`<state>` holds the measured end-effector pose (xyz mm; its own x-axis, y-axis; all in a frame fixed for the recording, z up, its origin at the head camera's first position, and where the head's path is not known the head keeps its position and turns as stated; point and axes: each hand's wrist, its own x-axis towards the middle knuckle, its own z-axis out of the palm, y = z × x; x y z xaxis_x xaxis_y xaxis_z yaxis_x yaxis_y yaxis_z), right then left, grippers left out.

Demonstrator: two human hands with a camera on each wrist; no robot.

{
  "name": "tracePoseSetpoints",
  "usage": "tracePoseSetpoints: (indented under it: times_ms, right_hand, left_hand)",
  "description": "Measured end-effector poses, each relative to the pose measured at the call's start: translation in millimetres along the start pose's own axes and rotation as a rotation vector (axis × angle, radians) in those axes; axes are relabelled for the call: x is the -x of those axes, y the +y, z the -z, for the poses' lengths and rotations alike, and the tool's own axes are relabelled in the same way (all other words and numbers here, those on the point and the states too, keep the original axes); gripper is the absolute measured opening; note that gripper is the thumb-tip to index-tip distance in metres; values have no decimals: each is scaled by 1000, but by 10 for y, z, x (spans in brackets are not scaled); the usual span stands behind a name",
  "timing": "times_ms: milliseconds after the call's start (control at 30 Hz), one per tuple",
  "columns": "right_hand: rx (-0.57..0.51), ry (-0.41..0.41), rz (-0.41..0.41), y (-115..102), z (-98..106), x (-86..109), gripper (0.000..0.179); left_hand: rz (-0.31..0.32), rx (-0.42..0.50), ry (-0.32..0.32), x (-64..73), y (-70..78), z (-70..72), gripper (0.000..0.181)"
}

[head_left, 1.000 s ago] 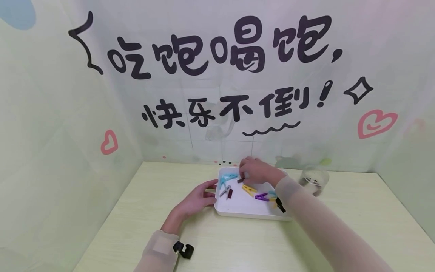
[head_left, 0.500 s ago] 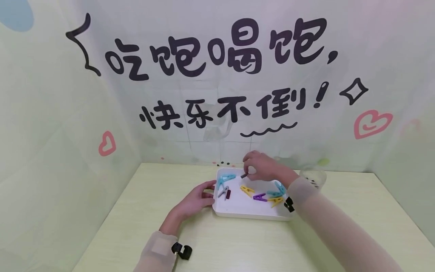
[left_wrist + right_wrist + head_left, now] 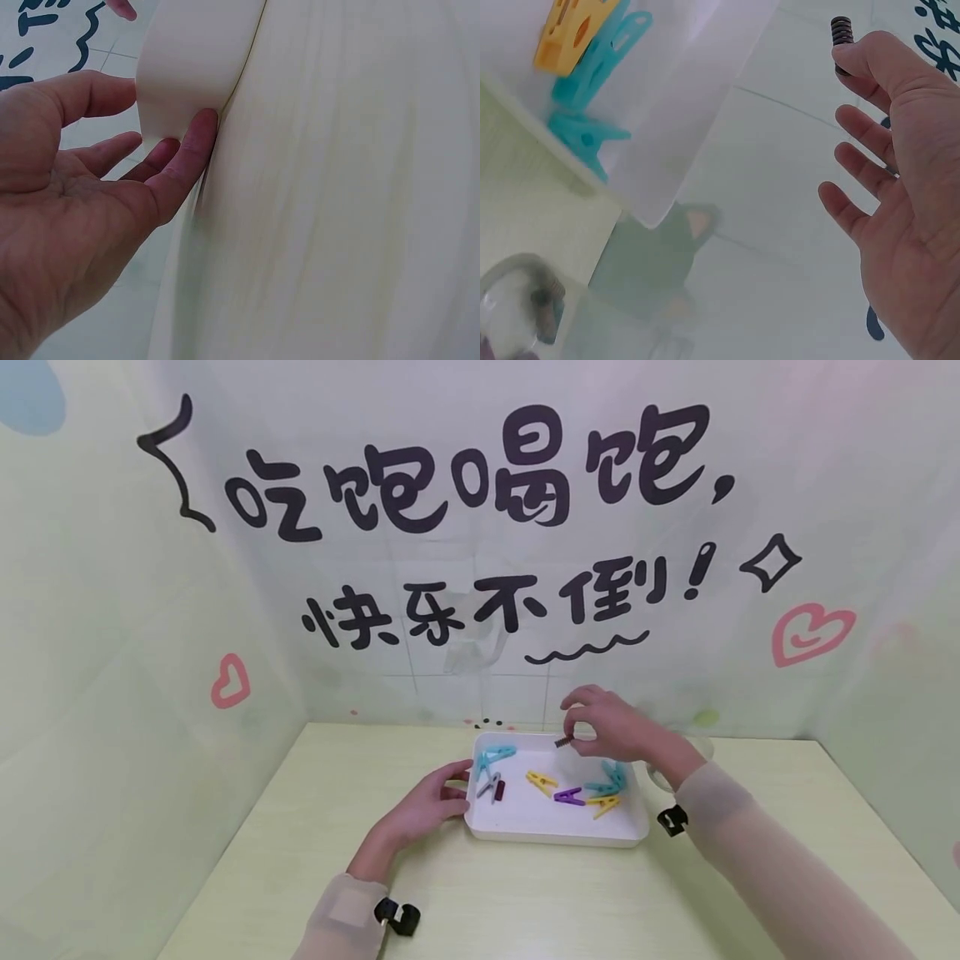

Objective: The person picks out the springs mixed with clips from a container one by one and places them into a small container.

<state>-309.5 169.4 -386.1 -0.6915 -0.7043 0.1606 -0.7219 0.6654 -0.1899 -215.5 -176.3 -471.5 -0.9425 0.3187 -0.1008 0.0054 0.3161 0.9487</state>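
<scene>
My right hand (image 3: 615,727) pinches a small dark coil spring (image 3: 842,34) between thumb and index finger, above the far side of a white tray (image 3: 555,838). Its other fingers are loosely bent and hold nothing. The fingertips of my left hand (image 3: 420,806) touch the outside of the tray's left end wall. Inside the tray lie light blue clothespins (image 3: 497,752), a grey clothespin (image 3: 489,784) beside a small dark red piece (image 3: 500,791), a yellow clothespin (image 3: 542,782), a purple clothespin (image 3: 569,796), teal clothespins (image 3: 609,783) and another yellow clothespin (image 3: 604,805).
Right of the tray stands a clear round container (image 3: 514,300) with small dark items inside, partly hidden by my right arm in the head view. A printed curtain (image 3: 420,552) closes off the back of the pale wooden table (image 3: 510,902).
My right hand has lifted the spring from the tray's far side and carried it to the right. My left hand still touches the tray's left end.
</scene>
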Motion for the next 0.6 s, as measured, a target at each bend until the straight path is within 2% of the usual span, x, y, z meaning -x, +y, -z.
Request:
tracePoseSetpoints:
  times_ms: [300,600]
  right_hand:
    - [0,96,35,142,129,279,11]
    - [-51,113,-69,319,209,622,13]
  left_hand:
    - [-1,16,-1,5,-1,0,67]
    - [-10,24,-3,-7,-20,-5,67]
